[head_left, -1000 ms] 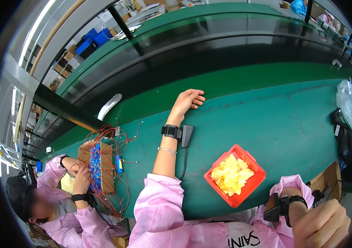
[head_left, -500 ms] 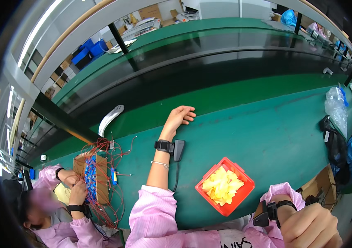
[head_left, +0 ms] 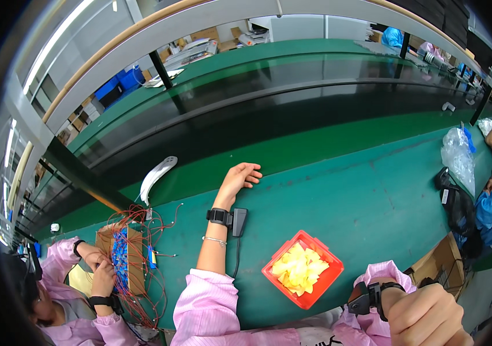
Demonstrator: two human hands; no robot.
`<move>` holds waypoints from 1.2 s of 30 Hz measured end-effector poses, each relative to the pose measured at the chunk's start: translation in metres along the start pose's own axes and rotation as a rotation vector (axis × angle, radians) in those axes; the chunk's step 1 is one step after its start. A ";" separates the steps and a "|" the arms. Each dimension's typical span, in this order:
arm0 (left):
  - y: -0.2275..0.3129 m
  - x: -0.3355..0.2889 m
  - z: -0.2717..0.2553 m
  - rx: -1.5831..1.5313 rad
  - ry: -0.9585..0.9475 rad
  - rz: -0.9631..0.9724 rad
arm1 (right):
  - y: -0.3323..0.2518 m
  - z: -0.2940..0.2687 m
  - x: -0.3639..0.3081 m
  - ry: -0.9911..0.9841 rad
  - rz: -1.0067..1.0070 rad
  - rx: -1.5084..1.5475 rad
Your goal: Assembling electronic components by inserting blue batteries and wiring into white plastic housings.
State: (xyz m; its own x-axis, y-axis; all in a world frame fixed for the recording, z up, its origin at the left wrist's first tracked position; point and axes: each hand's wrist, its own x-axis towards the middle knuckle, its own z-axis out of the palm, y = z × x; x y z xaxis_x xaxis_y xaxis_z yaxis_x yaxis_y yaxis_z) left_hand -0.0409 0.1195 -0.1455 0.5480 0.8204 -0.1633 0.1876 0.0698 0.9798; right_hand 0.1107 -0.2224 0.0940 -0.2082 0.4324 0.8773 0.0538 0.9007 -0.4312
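My left hand (head_left: 239, 180) reaches out over the green tabletop (head_left: 321, 184) near its far edge, fingers stretched loosely and holding nothing. A black strap device with a cable (head_left: 238, 221) sits on that wrist. At the lower right my right hand (head_left: 427, 314) is curled closed, knuckles up. Its palm side is hidden, so I cannot tell what it holds, if anything. Another strap device (head_left: 362, 299) is on this wrist. Between my arms stands a red plastic bin (head_left: 331, 281) with a heap of small yellow pieces (head_left: 299, 269), nearest to my right hand.
At left a co-worker's hands (head_left: 103, 271) work beside a cardboard box (head_left: 136, 262) of blue parts with red wires. A curved white metal piece (head_left: 156, 177) lies beyond. Clear plastic bags (head_left: 458, 154), a black bag (head_left: 456, 202) and an open carton (head_left: 439, 262) are at right.
The view has shifted a little, so the bin and most of the table things appear lower and further left. Both my hands keep much the same pose.
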 end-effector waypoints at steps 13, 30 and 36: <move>0.000 0.000 0.001 -0.021 0.002 0.007 | 0.006 -0.004 -0.010 0.172 -0.078 -0.050; 0.010 -0.008 -0.002 -0.086 0.079 0.055 | 0.099 -0.068 -0.011 -0.090 0.887 -0.451; 0.033 -0.006 -0.076 0.398 0.841 0.617 | 0.103 -0.082 -0.014 -0.153 0.937 -0.550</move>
State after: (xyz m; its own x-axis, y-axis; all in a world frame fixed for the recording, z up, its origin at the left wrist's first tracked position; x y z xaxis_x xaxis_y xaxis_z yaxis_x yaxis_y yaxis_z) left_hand -0.0999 0.1595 -0.1030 -0.0605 0.7851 0.6164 0.4043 -0.5454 0.7342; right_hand 0.1988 -0.1320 0.0545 0.0254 0.9797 0.1991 0.6741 0.1303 -0.7271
